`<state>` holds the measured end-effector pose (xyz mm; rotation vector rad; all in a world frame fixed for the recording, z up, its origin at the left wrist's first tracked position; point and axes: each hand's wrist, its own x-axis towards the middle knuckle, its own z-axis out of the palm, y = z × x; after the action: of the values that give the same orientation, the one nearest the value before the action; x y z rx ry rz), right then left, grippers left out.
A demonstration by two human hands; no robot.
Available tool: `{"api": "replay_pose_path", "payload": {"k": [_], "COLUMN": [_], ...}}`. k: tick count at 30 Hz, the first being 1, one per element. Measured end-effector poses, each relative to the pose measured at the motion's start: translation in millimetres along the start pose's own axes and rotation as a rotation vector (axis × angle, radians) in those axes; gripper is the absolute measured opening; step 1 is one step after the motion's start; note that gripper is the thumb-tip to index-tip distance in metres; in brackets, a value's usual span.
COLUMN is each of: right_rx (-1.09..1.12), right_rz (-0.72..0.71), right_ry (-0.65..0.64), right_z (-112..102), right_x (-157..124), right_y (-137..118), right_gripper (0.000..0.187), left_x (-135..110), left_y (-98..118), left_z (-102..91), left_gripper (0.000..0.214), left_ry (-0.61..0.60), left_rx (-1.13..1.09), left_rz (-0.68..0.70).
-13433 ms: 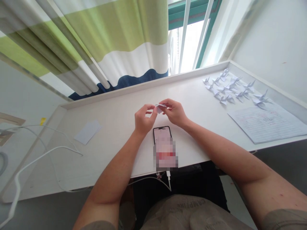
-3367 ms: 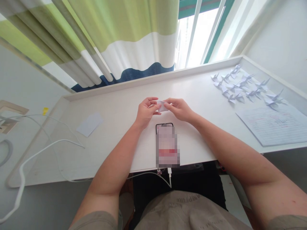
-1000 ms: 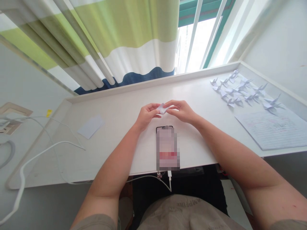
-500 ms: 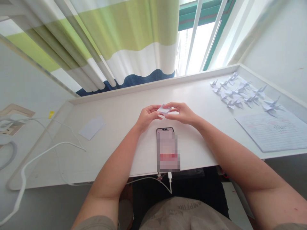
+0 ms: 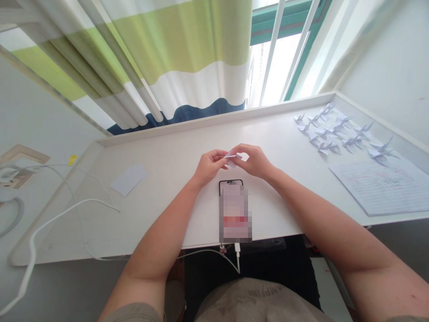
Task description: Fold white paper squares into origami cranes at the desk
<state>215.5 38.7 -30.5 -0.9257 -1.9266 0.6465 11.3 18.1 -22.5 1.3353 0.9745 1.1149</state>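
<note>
Above the desk (image 5: 275, 138), folded paper (image 5: 233, 156) runs sideways (roughly), gripped narrowly by left hand (image 5: 210, 167) and right hand (image 5: 253, 161).

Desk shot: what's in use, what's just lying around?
In use: folded white paper, pinched between the left hand and right hand.

Lying around: paper cranes, lined paper, phone, white paper slip, white cable.
</note>
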Motion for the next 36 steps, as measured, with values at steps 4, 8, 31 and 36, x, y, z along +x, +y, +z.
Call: {"api": "replay_pose_path", "payload": {"k": [4, 8, 31, 36], "right_rx": [-0.299, -0.5, -0.557, -0.483], "right_rz": [-0.198, -0.364, -0.543, -0.489], "right_ry": [-0.012, 0.023, 0.216, 0.218], "right_z": [-2, -3, -2, 2], "right_x": [4, 6, 5, 4], "right_y": [3, 0, 1, 2], "right_gripper": [0.015, 0.018, 0.009, 0.013], "left_x": [-1, -2, -9, -7], "left_y": [0, 3, 6, 3], "left_z": [6.1, 9.4, 17.2, 16.6], "left_gripper": [0.036, 0.033, 0.028, 0.016], "left_ry": [-0.001, 0.047, 0.137, 0.18], "left_rx": [0.031, 0.046, 0.11, 0.262], "left_rz": [0.021, 0.024, 0.171, 0.186]}}
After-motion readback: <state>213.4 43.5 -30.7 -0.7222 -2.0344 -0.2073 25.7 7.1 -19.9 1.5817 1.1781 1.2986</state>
